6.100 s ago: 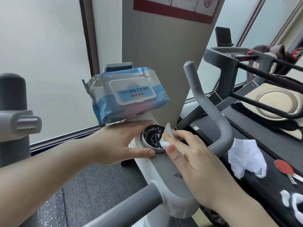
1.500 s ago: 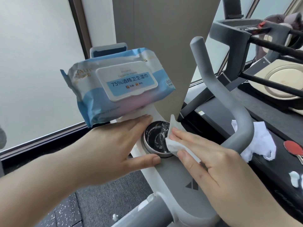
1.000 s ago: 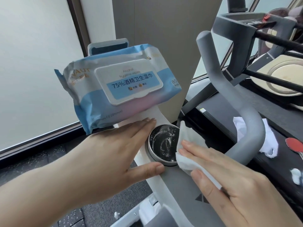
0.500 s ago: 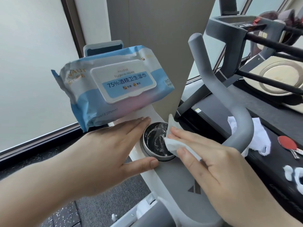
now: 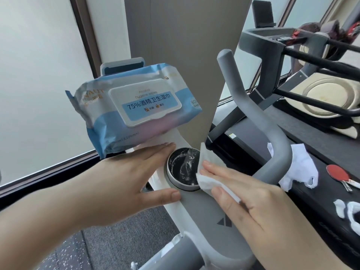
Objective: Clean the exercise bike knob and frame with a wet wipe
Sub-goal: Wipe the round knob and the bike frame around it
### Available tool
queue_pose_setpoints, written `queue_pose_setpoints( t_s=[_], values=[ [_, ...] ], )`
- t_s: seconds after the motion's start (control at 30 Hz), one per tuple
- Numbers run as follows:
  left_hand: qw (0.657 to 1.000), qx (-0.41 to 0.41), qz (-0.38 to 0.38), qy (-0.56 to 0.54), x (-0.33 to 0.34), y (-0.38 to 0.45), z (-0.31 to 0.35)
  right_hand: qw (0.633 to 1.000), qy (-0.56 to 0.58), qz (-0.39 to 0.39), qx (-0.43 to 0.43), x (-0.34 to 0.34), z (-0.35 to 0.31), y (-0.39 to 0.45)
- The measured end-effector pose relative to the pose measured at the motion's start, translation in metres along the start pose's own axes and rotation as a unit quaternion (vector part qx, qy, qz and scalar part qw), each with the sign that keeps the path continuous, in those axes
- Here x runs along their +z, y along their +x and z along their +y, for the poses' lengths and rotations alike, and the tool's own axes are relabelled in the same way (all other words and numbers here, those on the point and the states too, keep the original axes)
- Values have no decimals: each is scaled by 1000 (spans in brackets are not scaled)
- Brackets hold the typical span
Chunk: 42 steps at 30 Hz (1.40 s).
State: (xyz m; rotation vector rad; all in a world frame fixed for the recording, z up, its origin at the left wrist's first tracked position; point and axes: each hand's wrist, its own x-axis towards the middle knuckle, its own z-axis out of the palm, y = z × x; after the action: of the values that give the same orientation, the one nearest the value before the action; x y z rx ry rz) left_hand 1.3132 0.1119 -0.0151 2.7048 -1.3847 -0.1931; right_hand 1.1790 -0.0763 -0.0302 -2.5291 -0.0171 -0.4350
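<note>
I see my right hand (image 5: 253, 207) pressing the folded wet wipe (image 5: 211, 180) flat under its fingers against the right rim of the knob (image 5: 183, 168). Half a second ago the wipe sat further in over the knob's face; now it has slid outward to the rim and onto the grey frame (image 5: 210, 217) beside it. The face shows more fully, black with white smears still swirled across it, so I judge the knob is only partly clean and needs another pass before I work down the frame.

My left hand (image 5: 124, 184) lies open and flat, thumb along the near side of the knob and fingers along the far side, bracing the frame without holding anything. It has not shifted.

The pack of wipes (image 5: 134, 112) rests propped on the console at the upper end of the frame, just above my left fingers. A crumpled used wipe (image 5: 298, 168) lies on the dark treadmill deck (image 5: 311, 145) beyond the handlebar (image 5: 253, 117).
</note>
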Motion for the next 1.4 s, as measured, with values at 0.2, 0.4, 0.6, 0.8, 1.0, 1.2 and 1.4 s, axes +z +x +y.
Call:
queue_pose_setpoints(
  t_s=[0.2,0.4,0.6,0.8,1.0,1.2,1.4],
  values=[
    [999,-3,-1,-42,1,2,-5,1000,23,3,-6,0,2,8],
    [997,14,-6,-76,1,3,-7,1000,-25,13,-2,1,-3,-6],
    [996,27,-7,-89,2,4,-9,1000,-7,-5,-1,5,-1,10],
    [995,36,-9,-94,3,4,-11,1000,-10,1,-4,0,-2,-3],
    [995,39,-4,-89,4,4,-11,1000,4,-15,-2,-2,-2,7],
    [995,38,6,-88,4,5,-12,1000,-14,-11,1,-1,-2,0],
    [995,28,10,-91,5,4,-9,1000,-17,2,7,6,-3,5]
  ],
)
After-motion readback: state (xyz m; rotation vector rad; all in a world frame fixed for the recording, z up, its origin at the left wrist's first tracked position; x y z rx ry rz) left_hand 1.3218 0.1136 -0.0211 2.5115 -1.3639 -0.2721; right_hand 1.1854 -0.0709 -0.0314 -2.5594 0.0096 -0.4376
